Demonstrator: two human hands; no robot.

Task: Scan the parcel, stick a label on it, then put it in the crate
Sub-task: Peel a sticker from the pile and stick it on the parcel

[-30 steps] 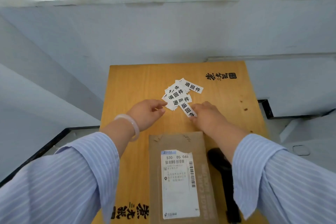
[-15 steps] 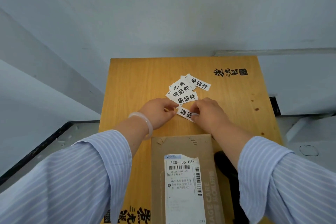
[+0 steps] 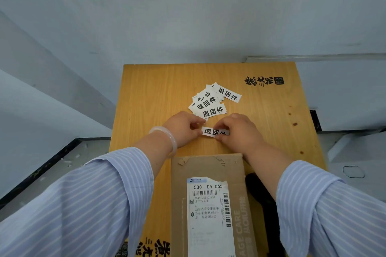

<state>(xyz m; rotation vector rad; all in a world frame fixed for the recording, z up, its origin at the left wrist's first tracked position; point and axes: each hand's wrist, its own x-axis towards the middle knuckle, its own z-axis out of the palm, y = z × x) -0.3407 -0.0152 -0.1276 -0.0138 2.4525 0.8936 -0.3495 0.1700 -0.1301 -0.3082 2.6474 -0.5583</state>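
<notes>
- One cam only, head-worn, wide-angle, looks fwd + steeply down over the yellow wooden counter (image 3: 150, 94).
- Close range: striped sleeves fill bottom corners; pale wall fills top.
- No 2nd view to share.

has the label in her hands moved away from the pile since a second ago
Yes. The label has come off the pile toward the parcel, pinched between both hands.

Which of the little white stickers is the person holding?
The label nearest the parcel, pinched between the left hand and right hand. The other labels lie loose in a heap farther back on the table.
</notes>
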